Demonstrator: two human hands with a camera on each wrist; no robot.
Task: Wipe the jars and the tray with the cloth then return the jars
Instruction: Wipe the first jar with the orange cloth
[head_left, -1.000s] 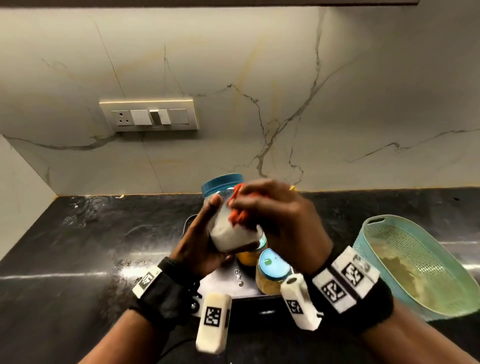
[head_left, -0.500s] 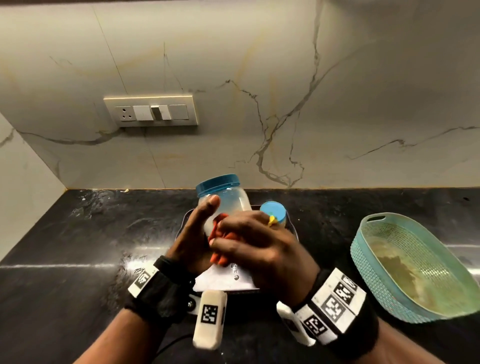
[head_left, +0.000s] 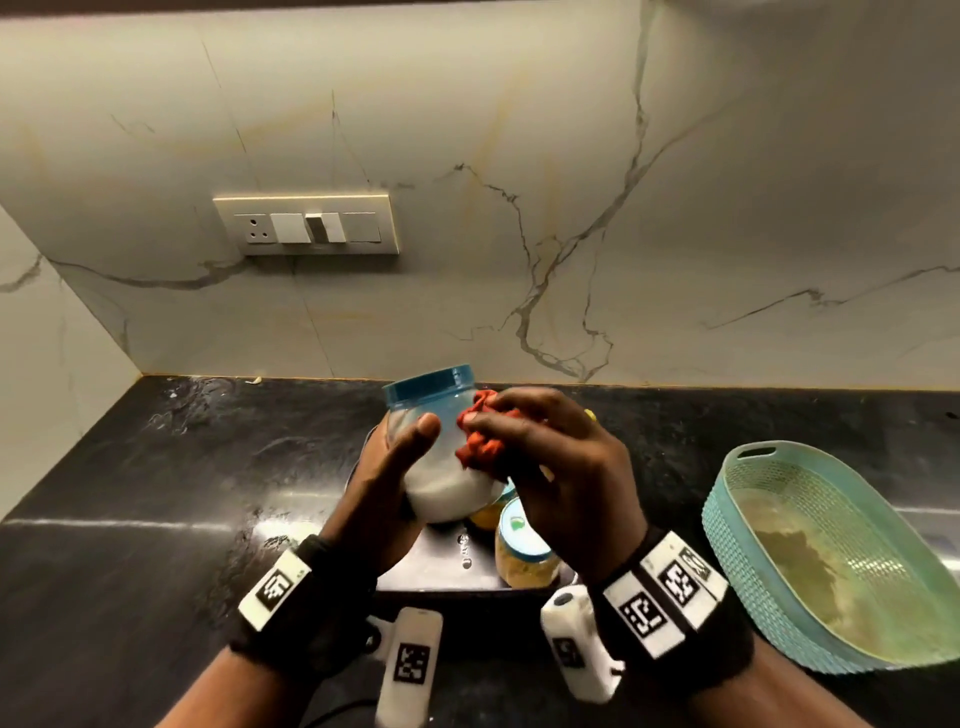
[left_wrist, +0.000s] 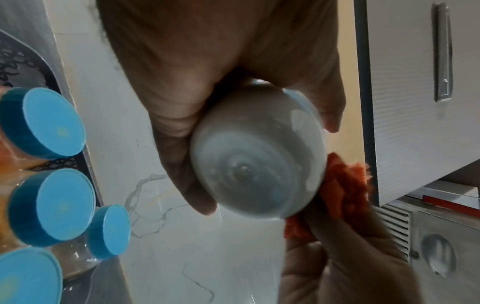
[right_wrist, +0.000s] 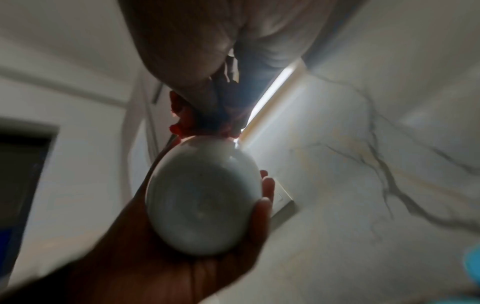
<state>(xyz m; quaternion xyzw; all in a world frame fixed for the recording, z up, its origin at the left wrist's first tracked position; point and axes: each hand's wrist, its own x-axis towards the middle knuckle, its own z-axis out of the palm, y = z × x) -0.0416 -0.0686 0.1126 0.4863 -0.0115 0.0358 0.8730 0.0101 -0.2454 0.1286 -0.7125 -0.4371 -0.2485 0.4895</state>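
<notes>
Hands: left hand wraps the white-filled jar, lifted above the tray; right hand clutches the bunched orange cloth against the jar's 3 o'clock flank. Jar axis: tilted, blue lid toward 12 o'clock, base toward the wearer. Cloth hand nearer the unwiped side, by judgement. Tray: beneath, at 6 o'clock, holding other blue-lidded jars. Tabletop: dark; teal basket at 3 o'clock, well apart.
</notes>
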